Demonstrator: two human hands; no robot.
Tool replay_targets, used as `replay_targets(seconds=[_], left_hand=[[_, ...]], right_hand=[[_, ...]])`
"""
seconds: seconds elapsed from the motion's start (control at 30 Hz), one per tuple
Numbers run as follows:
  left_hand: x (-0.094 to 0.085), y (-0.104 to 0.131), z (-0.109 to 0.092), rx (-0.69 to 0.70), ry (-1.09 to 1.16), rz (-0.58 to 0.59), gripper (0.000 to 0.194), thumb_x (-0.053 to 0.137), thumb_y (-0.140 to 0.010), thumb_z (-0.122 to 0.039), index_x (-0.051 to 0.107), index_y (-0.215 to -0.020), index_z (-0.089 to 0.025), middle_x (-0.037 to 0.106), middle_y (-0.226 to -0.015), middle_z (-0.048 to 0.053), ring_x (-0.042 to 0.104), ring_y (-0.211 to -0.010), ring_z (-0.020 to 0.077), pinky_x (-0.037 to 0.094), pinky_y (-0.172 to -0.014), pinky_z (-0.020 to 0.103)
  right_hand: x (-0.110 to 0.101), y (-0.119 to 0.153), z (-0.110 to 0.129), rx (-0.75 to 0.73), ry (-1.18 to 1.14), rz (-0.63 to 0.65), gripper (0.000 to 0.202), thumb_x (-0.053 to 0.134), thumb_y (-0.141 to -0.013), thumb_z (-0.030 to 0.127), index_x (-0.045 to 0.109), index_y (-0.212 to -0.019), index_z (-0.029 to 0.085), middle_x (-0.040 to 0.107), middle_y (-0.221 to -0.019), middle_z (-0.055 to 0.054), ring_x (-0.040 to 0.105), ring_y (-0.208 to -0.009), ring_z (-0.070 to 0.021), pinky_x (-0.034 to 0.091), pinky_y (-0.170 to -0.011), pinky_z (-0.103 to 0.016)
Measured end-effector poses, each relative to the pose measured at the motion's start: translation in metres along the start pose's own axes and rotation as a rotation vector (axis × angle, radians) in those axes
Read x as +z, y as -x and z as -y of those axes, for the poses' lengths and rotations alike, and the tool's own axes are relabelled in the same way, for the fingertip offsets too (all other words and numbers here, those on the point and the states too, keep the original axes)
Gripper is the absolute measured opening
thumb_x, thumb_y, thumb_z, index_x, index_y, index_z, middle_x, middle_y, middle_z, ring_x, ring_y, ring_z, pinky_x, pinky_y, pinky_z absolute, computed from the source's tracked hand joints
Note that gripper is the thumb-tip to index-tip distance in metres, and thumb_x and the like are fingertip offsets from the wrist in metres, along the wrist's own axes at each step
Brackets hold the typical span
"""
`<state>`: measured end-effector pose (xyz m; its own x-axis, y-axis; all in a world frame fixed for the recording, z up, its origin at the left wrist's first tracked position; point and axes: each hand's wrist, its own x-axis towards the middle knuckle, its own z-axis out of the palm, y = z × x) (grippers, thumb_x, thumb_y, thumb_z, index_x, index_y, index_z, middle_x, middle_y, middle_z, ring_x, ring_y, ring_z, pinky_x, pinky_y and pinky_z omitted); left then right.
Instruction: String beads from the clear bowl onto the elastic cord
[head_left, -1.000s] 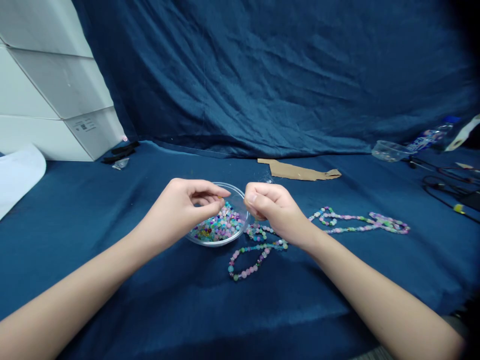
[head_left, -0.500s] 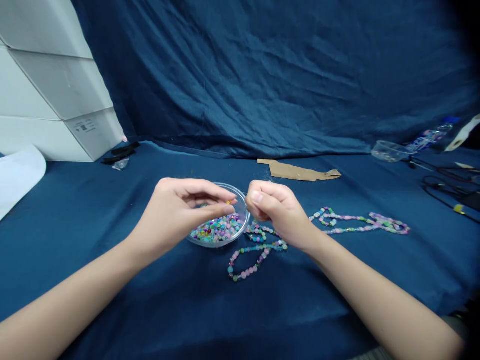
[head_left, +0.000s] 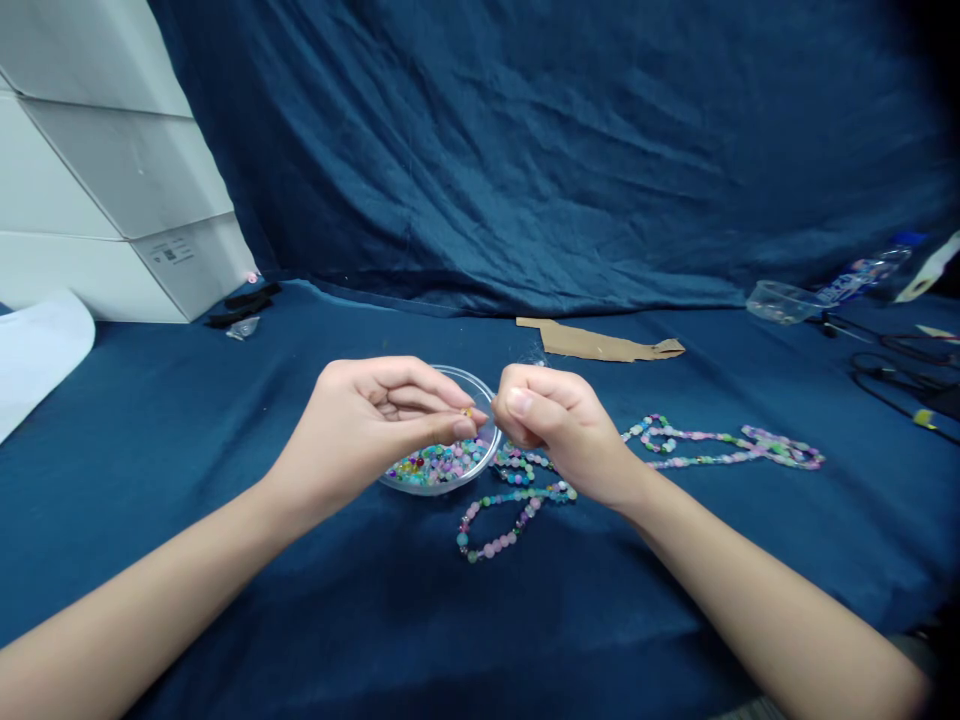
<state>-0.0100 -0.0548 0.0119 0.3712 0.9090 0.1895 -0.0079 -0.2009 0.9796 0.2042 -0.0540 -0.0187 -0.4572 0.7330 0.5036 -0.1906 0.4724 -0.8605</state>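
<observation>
Over a clear round bowl [head_left: 491, 440] of small colourful beads [head_left: 435, 465], my left hand [head_left: 375, 420] pinches a tiny yellow bead [head_left: 469, 412] between thumb and fingertips. My right hand [head_left: 559, 425] is closed, thumb pressed on the curled index finger, just right of the bowl's rim; what it grips is too small or hidden to make out. The two hands' fingertips nearly meet. Below my right hand lies a looped string of pastel beads [head_left: 491, 548], partly covered by that hand. Farther right, a second bead strand [head_left: 705, 460] stretches across the blue cloth.
A torn piece of brown cardboard [head_left: 600, 345] lies behind the hands. At the back right are a clear container [head_left: 780, 303], a plastic bottle [head_left: 870, 272] and dark cables [head_left: 900, 370]. White boxes [head_left: 120, 200] stand at the left, with small black items [head_left: 244, 303] beside them.
My left hand's fingertips have moved slightly right, closer to my right hand, with the yellow bead. My right hand stays closed in nearly the same place.
</observation>
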Motion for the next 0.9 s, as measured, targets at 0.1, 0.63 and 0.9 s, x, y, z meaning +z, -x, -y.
replay_targets(seconds=[0.1, 0.63, 0.9], left_hand=[[0.0004, 0.0002, 0.0005, -0.008, 0.009, -0.002, 0.011, 0.091, -0.075, -0.016, 0.083, -0.080, -0.022, 0.081, -0.072, -0.001, 0.080, -0.071, 0.0123, 0.061, -0.064, 0.008], [0.0000, 0.0002, 0.0031, 0.114, -0.017, -0.039, 0.017, 0.092, -0.072, -0.014, 0.085, -0.085, -0.021, 0.084, -0.089, 0.002, 0.081, -0.082, 0.0149, 0.064, -0.076, 0.013], [0.0012, 0.0004, 0.0043, 0.087, -0.014, -0.021, 0.020, 0.092, -0.070, -0.009, 0.085, -0.084, -0.022, 0.082, -0.080, 0.000, 0.079, -0.076, 0.0128, 0.062, -0.071, 0.011]], right_hand=[[0.0000, -0.0010, 0.0003, -0.004, 0.031, 0.005, 0.037, 0.055, -0.108, 0.030, 0.053, -0.074, 0.018, 0.046, -0.071, 0.004, 0.037, -0.064, -0.0090, 0.033, -0.063, -0.026], [-0.0015, -0.0014, -0.0003, 0.038, 0.089, 0.020, 0.039, 0.054, -0.107, 0.030, 0.049, -0.070, 0.018, 0.040, -0.065, 0.005, 0.032, -0.060, -0.0086, 0.028, -0.056, -0.025], [-0.0008, -0.0021, 0.0011, 0.154, 0.076, 0.062, 0.038, 0.057, -0.104, 0.031, 0.052, -0.069, 0.017, 0.041, -0.063, 0.005, 0.031, -0.058, -0.0080, 0.026, -0.053, -0.024]])
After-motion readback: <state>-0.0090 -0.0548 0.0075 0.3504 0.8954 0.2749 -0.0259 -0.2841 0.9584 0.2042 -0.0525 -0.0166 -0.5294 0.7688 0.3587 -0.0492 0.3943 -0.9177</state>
